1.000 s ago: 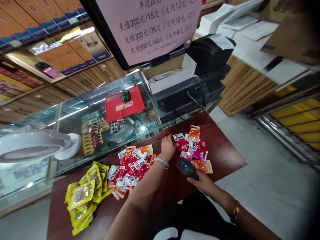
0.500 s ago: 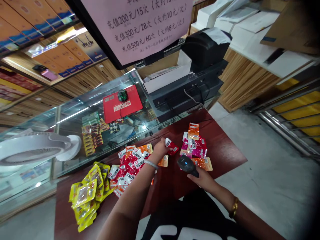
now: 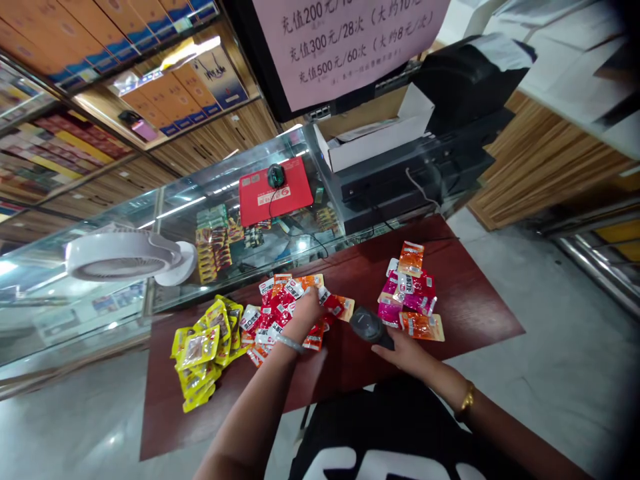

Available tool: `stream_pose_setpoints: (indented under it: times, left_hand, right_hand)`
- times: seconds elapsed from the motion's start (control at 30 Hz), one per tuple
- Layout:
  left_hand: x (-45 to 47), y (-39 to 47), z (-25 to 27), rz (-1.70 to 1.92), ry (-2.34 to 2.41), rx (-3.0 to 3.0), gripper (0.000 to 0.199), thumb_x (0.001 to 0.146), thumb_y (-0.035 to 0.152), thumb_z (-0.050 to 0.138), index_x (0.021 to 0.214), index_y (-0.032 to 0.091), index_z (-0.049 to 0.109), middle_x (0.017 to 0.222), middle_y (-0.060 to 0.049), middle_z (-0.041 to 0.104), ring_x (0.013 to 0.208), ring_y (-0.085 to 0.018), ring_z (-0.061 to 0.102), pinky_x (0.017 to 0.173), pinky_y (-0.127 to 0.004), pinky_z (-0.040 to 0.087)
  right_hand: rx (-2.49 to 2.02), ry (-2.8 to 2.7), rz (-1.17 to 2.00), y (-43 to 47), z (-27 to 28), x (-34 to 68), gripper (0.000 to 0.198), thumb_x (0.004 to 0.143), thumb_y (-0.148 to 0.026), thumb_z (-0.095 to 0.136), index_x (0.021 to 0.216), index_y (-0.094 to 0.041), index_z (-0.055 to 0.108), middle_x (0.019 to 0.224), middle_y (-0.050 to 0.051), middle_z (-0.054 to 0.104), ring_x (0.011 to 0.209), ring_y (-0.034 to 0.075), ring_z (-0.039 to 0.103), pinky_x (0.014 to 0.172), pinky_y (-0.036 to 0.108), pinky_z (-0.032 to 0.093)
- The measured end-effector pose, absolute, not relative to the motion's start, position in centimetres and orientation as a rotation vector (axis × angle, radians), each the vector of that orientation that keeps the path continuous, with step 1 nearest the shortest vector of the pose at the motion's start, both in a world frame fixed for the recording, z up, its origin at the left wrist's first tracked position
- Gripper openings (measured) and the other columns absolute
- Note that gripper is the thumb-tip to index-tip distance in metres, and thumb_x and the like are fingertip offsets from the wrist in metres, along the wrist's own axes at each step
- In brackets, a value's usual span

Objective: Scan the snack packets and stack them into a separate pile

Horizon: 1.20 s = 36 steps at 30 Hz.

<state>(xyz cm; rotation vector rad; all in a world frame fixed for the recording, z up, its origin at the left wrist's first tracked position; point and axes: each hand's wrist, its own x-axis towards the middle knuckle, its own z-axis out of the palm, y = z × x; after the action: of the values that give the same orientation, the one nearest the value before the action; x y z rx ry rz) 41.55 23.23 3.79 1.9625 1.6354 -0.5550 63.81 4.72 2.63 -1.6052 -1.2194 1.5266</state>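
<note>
My left hand (image 3: 309, 308) is closed on a red snack packet (image 3: 330, 303), at the right side of a heap of red and orange snack packets (image 3: 280, 310). Its fingertips are partly hidden. In my right hand (image 3: 403, 350) is a dark handheld barcode scanner (image 3: 369, 327), with its head towards the left hand. An orange packet (image 3: 346, 307) lies just beyond the scanner head. To the right of the scanner is a smaller group of magenta, red and orange packets (image 3: 413, 293). Yellow snack packets (image 3: 200, 350) are piled at the left.
The packets lie on a dark red tabletop (image 3: 475, 313). Behind it stands a glass counter (image 3: 220, 193) with a red mat (image 3: 300, 180) and a mouse (image 3: 275, 175). A white fan (image 3: 125, 253) is at the left. A white box (image 3: 375, 143) and monitor sign (image 3: 345, 47) are at the back.
My left hand has moved left with the red packet, back to the heap's edge. The scanner has shifted left, away from the right-hand group, and its blue light no longer shows. The view has turned.
</note>
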Motion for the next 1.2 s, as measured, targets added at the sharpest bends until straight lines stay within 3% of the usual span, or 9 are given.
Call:
stream_pose_setpoints:
  times: [0.13,0.43,0.63,0.73,0.83,0.97,1.2]
  left_hand:
    - [41.5,24.2,4.9,-0.455,1.783,2.298,0.058,0.072,0.037,0.075,0.122,0.019,0.053,0.125,-0.016,0.059,0.119,-0.033,0.052,0.099,-0.043,0.038]
    - [57.1,25.2,1.2,-0.138,1.245,2.221,0.033,0.085,0.042,0.063,0.112,0.023,0.066,0.113,-0.007,0.068,0.107,-0.021,0.059,0.095,-0.03,0.041]
    - [67.1,25.0,0.2,-0.173,1.386,2.216,0.061,0.078,0.06,0.061,0.121,0.016,0.061,0.119,-0.017,0.061,0.114,-0.031,0.053,0.093,-0.04,0.04]
    - [69.3,25.0,-0.3,-0.21,1.425,2.277,0.063,0.072,0.058,0.068,0.117,0.014,0.061,0.124,-0.02,0.058,0.118,-0.034,0.049,0.094,-0.043,0.039]
    - [69.3,25.2,-0.6,-0.245,1.398,2.285,0.045,0.073,0.048,0.07,0.106,0.017,0.066,0.12,-0.017,0.061,0.118,-0.032,0.05,0.093,-0.042,0.039]
    - [66.2,26.1,-0.6,-0.168,1.392,2.173,0.017,0.08,0.038,0.065,0.091,0.025,0.068,0.097,-0.007,0.071,0.103,-0.026,0.06,0.087,-0.037,0.041]
    - [55.6,25.3,-2.3,0.288,1.448,1.46,0.012,0.08,0.032,0.062,0.08,0.02,0.059,0.076,0.0,0.067,0.071,-0.014,0.062,0.069,-0.025,0.047]
  right_hand:
    - [-1.628,-1.183,1.531,4.2,2.7,64.2,0.047,0.078,-0.04,0.069,0.119,-0.016,0.064,0.117,0.012,0.071,0.104,0.031,0.067,0.095,0.046,0.05]
    - [-1.78,-1.053,1.449,2.3,2.2,67.3,0.044,0.079,-0.038,0.067,0.116,-0.016,0.066,0.108,0.012,0.074,0.098,0.031,0.068,0.091,0.044,0.052]
    - [-1.856,-0.984,1.384,1.4,1.7,69.4,0.046,0.08,-0.043,0.065,0.114,-0.013,0.065,0.104,0.013,0.074,0.095,0.031,0.069,0.087,0.044,0.053]
    - [-1.862,-0.963,1.359,1.2,1.6,70.0,0.043,0.08,-0.043,0.065,0.112,-0.014,0.066,0.105,0.012,0.074,0.098,0.031,0.068,0.09,0.043,0.052]
    - [-1.848,-0.952,1.351,1.2,1.6,70.3,0.041,0.079,-0.042,0.066,0.111,-0.016,0.067,0.107,0.011,0.074,0.1,0.03,0.068,0.091,0.042,0.052]
    - [-1.834,-0.939,1.351,1.4,1.8,70.4,0.042,0.077,-0.041,0.068,0.11,-0.016,0.068,0.106,0.011,0.074,0.1,0.031,0.067,0.091,0.044,0.051]
    - [-1.802,-0.933,1.415,3.0,2.3,69.2,0.043,0.078,-0.046,0.065,0.109,-0.017,0.068,0.094,0.008,0.076,0.088,0.03,0.069,0.081,0.042,0.055]
